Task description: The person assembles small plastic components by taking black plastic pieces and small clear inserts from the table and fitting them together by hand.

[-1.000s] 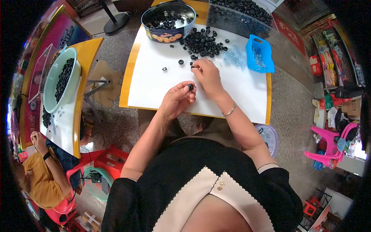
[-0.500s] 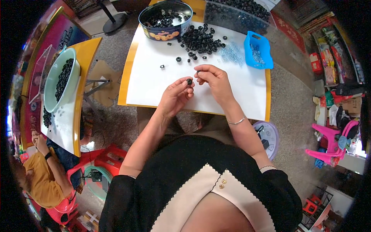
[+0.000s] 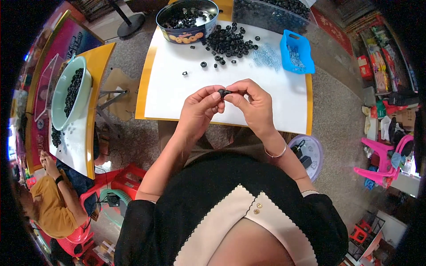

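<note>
Over the front part of the white-topped table (image 3: 168, 99), my hands meet fingertip to fingertip. My left hand (image 3: 202, 106) pinches a small round black part (image 3: 222, 92). From the other side my right hand (image 3: 253, 104) grips a smaller black piece (image 3: 228, 92) against it; the fingers hide most of that piece. Beyond my hands lies a heap of black ring-like parts (image 3: 228, 42), with a few loose ones nearer me. Right of the heap small clear bits (image 3: 265, 56) are spread, beside a blue plastic basket (image 3: 306, 62) holding more of them.
An oval tin (image 3: 182, 35) with black parts stands at the far left of the table, a clear bin (image 3: 270, 17) of them behind. At left, another table bears a pale green basin (image 3: 84, 102); a person (image 3: 57, 204) sits near it. A lilac tub (image 3: 316, 155) stands low at right.
My right hand has come down and in to my left, and the two black pieces now touch. Before, the hands were slightly apart.
</note>
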{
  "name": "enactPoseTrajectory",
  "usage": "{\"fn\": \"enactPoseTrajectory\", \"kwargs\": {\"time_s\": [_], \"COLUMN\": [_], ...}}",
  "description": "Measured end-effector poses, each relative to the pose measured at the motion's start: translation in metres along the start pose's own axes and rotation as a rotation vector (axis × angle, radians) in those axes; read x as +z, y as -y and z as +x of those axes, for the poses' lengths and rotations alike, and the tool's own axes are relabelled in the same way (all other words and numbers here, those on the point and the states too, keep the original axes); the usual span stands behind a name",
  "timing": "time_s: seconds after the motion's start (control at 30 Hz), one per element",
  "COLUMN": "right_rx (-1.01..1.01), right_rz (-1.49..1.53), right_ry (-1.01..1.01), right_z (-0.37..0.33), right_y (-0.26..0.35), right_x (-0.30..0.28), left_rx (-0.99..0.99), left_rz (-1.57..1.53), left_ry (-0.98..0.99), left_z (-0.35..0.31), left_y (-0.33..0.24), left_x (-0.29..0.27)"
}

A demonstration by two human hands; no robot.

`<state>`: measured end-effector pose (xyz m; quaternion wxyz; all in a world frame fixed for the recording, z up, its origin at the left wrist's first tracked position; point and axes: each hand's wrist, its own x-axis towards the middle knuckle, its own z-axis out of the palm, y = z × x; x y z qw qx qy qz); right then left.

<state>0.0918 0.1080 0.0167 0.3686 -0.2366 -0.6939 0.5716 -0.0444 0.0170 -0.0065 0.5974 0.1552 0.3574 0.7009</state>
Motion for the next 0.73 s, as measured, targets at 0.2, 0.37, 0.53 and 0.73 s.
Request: {"fn": "enactPoseTrajectory", "kwargs": {"time_s": [0.2, 0.37, 0.53, 0.73], "right_rx": [-0.108, -0.086, -0.108, -0.139], "right_rz": [-0.118, -0.049, -0.115, -0.147], "right_ry": [-0.003, 0.034, 0.011, 0.023], "right_z": [-0.0056, -0.0072, -0.009, -0.0086], "right_y": [0.0027, 0.0009, 0.0037, 0.0021], "right_x": [-0.0008, -0.0023, -0.0025, -0.0036], "left_rx": [0.098, 0.148, 0.167, 0.187], "left_rz": [0.16, 0.293, 0.4, 0.525], "left_ry": [-0.062, -0.057, -0.045, -0.01], "left_z": [-0.0051, -0.0073, -0.0094, -0.0082], "left_y": [-0.0018, -0.0032, -0.008, -0.0101], "left_x": [0.0108, 0.0097, 0.0096, 0.0098]}}
